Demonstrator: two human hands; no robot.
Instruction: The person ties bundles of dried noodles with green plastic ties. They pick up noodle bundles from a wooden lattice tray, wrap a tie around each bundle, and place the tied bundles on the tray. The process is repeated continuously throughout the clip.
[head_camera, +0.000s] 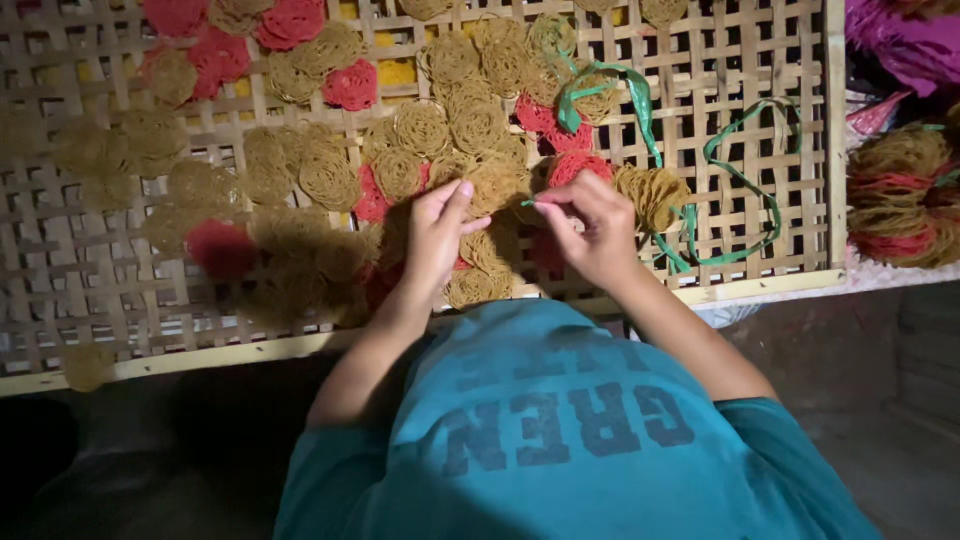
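At the centre of the frame the right hand pinches the end of a thin green plastic ribbon between thumb and forefinger, its grip clenched on the strip. The left hand sits just beside it, its grip closed with fingertips curled against a round tan coil of dried noodle strands; whether it also grasps the ribbon cannot be told. From the right hand the ribbon runs toward the right of the frame, loops across the slats and climbs to the upper middle, where it wraps another tan coil.

Both hands work over a flat woven bamboo lattice tray that fills the upper two thirds of the frame. Tan coils and round red noodle coils lie scattered across it, thickest around the hands and toward the upper left. The right part of the tray shows bare slats. Its pale wooden frame edge runs along the bottom, close to the person's teal shirt. Past the right edge lies a tied bundle of tan and red coils. Dark floor lies below.
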